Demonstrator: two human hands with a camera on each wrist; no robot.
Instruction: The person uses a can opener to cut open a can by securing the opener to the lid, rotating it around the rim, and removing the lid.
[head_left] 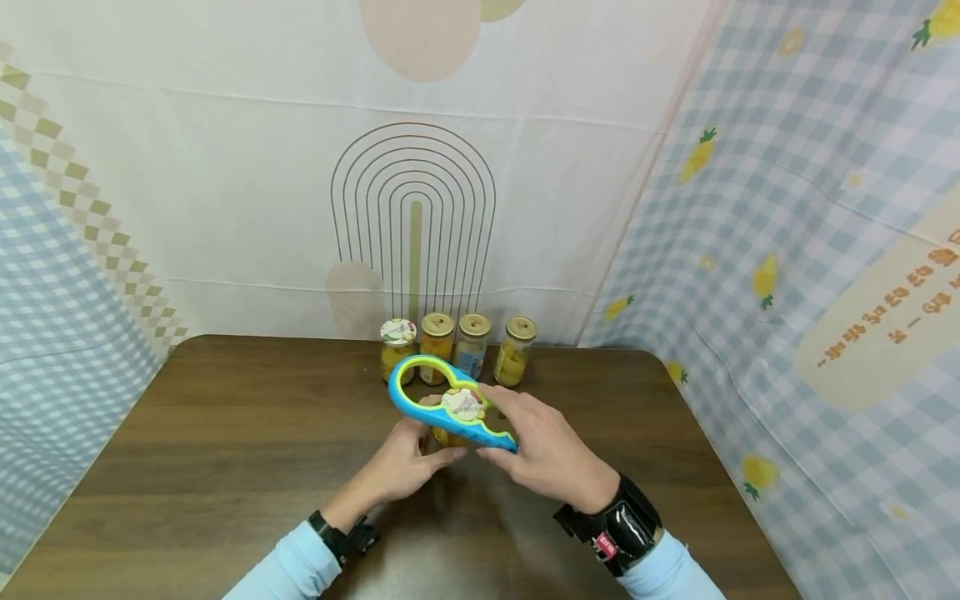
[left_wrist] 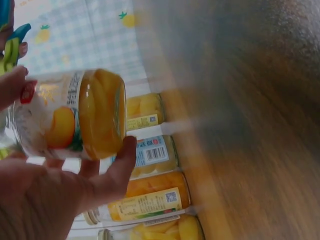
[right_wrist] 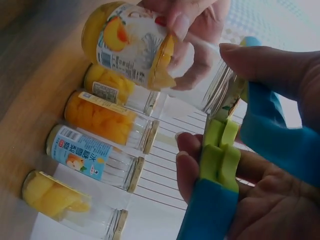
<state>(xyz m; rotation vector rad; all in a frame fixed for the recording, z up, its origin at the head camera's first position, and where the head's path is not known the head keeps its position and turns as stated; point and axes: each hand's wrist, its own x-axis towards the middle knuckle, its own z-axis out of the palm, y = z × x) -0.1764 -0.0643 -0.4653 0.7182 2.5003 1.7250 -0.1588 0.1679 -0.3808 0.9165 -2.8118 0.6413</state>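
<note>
My left hand (head_left: 405,458) grips a glass jar of yellow peach pieces (left_wrist: 62,117), its fingers round the side and the base. The jar is raised above the table, and its printed label shows a peach. Around its white printed lid (head_left: 463,404) sits a blue and lime-green jar opener (head_left: 480,432) with scalloped inner edges. My right hand (head_left: 551,442) holds the opener, thumb on one arm and fingers on the other in the right wrist view. How tightly the opener bites on the lid cannot be told.
Behind the hands stands a row of several fruit jars: one with a white printed lid (head_left: 397,332), one of orange pieces (right_wrist: 100,116), one with a blue label (right_wrist: 80,152), and one of yellow fruit (head_left: 512,362). Patterned cloth (head_left: 247,183) hangs behind the brown table (head_left: 247,433).
</note>
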